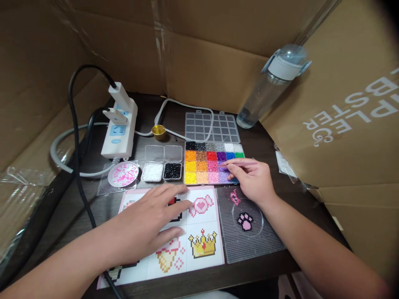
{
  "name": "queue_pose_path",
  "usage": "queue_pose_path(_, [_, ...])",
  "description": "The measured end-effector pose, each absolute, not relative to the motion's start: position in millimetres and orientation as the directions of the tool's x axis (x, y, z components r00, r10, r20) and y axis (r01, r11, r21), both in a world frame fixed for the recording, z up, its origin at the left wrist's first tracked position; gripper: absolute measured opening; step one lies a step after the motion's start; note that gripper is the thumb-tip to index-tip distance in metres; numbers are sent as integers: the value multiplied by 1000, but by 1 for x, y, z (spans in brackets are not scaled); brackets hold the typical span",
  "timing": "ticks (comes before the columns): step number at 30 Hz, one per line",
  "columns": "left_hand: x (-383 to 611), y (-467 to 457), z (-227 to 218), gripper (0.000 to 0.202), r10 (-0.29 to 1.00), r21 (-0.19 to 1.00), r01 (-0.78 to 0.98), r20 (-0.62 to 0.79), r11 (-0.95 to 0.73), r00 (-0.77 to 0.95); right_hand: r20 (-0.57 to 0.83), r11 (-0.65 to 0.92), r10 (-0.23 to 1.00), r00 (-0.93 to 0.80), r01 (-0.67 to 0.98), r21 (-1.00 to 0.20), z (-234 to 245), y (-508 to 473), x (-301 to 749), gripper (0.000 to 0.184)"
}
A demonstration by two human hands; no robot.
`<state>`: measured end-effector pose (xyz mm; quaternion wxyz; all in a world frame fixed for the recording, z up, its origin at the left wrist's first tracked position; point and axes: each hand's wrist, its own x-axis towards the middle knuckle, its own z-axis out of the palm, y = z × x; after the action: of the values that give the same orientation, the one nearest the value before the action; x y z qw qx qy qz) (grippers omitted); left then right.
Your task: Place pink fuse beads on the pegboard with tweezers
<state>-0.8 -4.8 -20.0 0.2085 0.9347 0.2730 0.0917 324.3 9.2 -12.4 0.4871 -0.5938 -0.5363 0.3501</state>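
Observation:
My left hand (149, 216) lies spread on a printed pattern sheet (207, 263) with pixel pictures such as a candy, a crown and an ice cream cone; it covers part of the sheet. In my right hand (254, 180) is a pair of pink tweezers (241, 163), its tips pointing left over the pink and purple compartments of the open bead box (212, 128). Whether the tips hold a bead is too small to tell. Beneath that hand lies a clear pegboard (255, 249) bearing a black-and-pink bead paw (246, 223) and a small pink bead shape (235, 197).
Two small open boxes hold white beads (152, 172) and black beads (172, 170). Left of them is a dish of pink and white beads (123, 174). Behind stand a power strip (120, 128) with cables, a gold cup (158, 132) and a water bottle (264, 91). Cardboard walls surround the table.

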Motion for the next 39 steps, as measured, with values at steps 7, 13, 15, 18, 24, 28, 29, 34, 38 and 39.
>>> queue_pose_path(7, [1, -5, -20, 50, 542, 430, 467, 63, -773, 838, 80, 25, 982, 172, 296, -955, -13, 9, 325, 18])
queue_pose_path(13, [1, -4, -17, 49, 543, 446, 470, 44, -762, 839, 73, 22, 982, 176, 276, -961, -13, 9, 325, 18])
queue_pose_path(15, [1, -4, -17, 48, 544, 456, 466, 48, -758, 838, 76, 25, 981, 178, 274, -961, -14, 9, 325, 18])
queue_pose_path(18, [0, -4, -18, 49, 547, 452, 468, 54, -759, 835, 85, 33, 980, 178, 277, -960, -14, 10, 325, 18])
queue_pose_path(24, [1, -4, -18, 49, 548, 447, 482, 24, -754, 836, 93, 37, 978, 184, 287, -957, -16, 10, 324, 18])
queue_pose_path(28, [1, -4, -17, 48, 561, 470, 488, 17, -735, 828, 84, 28, 979, 183, 289, -957, -16, 10, 325, 21])
queue_pose_path(29, [1, -3, -17, 47, 561, 471, 488, 19, -735, 827, 83, 27, 980, 183, 286, -958, -16, 10, 325, 21])
queue_pose_path(34, [1, -4, -18, 48, 553, 452, 481, 33, -751, 833, 93, 39, 979, 181, 282, -959, -15, 10, 325, 21])
queue_pose_path(38, [1, -4, -18, 49, 541, 440, 475, 29, -762, 841, 108, 51, 976, 187, 287, -957, -13, 9, 326, 18])
queue_pose_path(39, [1, -4, -18, 49, 542, 442, 477, 26, -760, 840, 118, 60, 975, 186, 291, -955, -12, 9, 327, 17])
